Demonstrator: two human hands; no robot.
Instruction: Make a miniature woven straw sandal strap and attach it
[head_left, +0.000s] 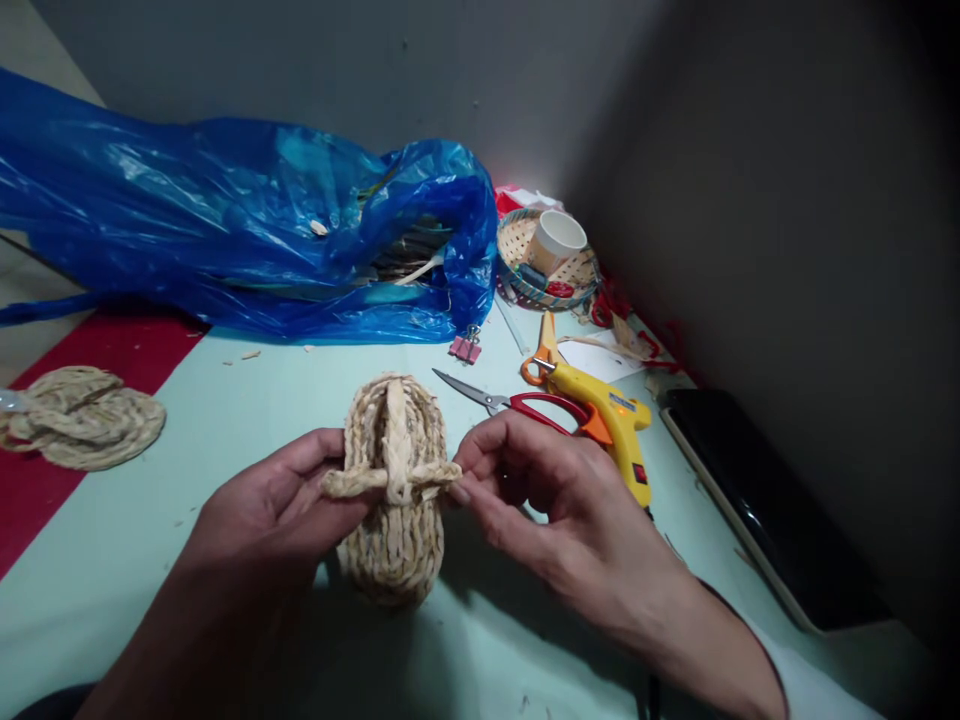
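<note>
A small woven straw sandal point(397, 555) is held up in front of me, its sole made of coiled braided cord. A pale strap runs down its upper middle and crosses a twisted strap lying sideways. My left hand point(281, 500) grips the sandal's left edge, thumb near the left end of the cross strap. With thumb and fingertips, my right hand point(536, 490) pinches the right end of that strap. Red-handled scissors point(544, 405) and a yellow glue gun point(604, 400) lie just beyond my right hand.
A large blue plastic bag point(225, 230) spans the back left. Behind the scissors are a pink binder clip point(466, 346) and a woven basket point(517, 240) holding a white cup point(559, 240). Another woven straw piece point(97, 420) lies left; a black phone-like slab point(765, 500) lies right.
</note>
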